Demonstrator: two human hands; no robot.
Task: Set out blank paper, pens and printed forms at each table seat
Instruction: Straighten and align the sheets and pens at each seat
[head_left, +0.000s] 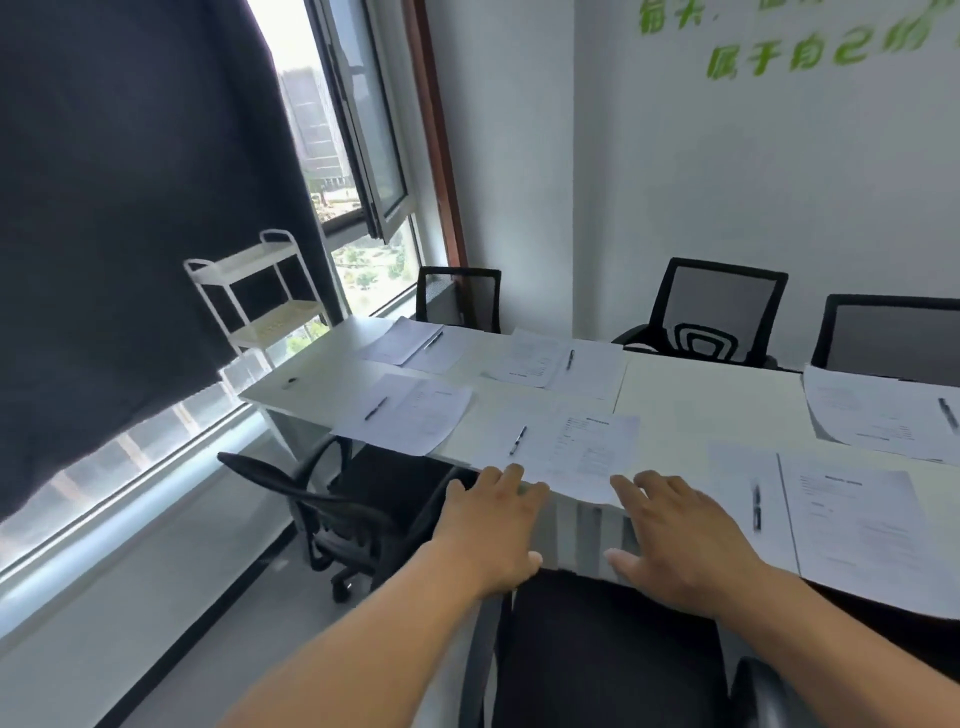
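Head view: my left hand (491, 525) and right hand (675, 540), fingers spread flat, hover near the white printed form (587, 447) at the long white table's (701, 400) edge; black pen (518, 440) alongside.

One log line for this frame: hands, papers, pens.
left hand: open, at table edge | right hand: open, over printed form | pen: on blank paper | seats: six sets visible
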